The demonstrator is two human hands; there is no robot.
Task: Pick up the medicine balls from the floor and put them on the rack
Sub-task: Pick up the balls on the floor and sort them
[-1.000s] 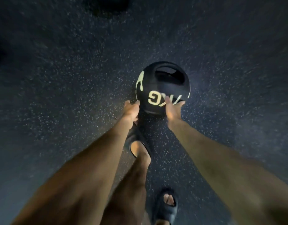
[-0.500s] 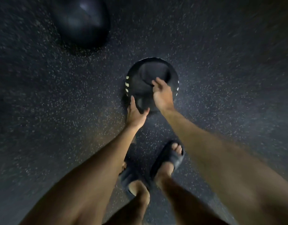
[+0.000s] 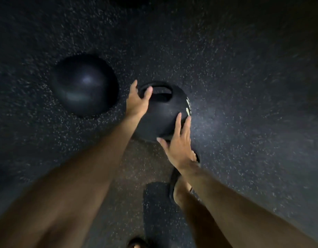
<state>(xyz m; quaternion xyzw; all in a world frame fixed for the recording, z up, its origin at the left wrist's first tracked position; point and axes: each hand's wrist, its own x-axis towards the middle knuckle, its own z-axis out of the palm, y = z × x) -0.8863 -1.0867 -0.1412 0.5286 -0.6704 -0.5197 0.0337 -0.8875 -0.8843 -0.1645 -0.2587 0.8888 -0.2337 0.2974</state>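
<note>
A dark speckled rubber floor [image 3: 244, 86] filled the view as a person bent over it, both bare forearms reaching away from the camera. On the left lay a smooth black ball [image 3: 84, 85], the larger of the two, untouched and just beside the left wrist. At centre sat the handled medicine ball [image 3: 161, 119], directly ahead of both hands and between them; whether it was clear of the floor could not be told.

The left hand [image 3: 136, 102] held the ball at its far left, thumb hooked into the opening and fingers curled round the outside of the handle [image 3: 163, 87], whose slot ran left to right across the ball's far top. The right hand [image 3: 179, 147] was spread wide, straight fingers [image 3: 186, 126] pressed flat on the near right flank and the thumb low under the near edge.

The lift looked ready to go straight up, the left hand carrying by the handle and the right one cradling. No rack was in view. A sandalled foot [image 3: 178, 196] stood just near of the ball, below the right wrist, close to the path of any drop. Pale lettering [image 3: 188, 109] showed on the ball's right side, too blurred to read.
</note>
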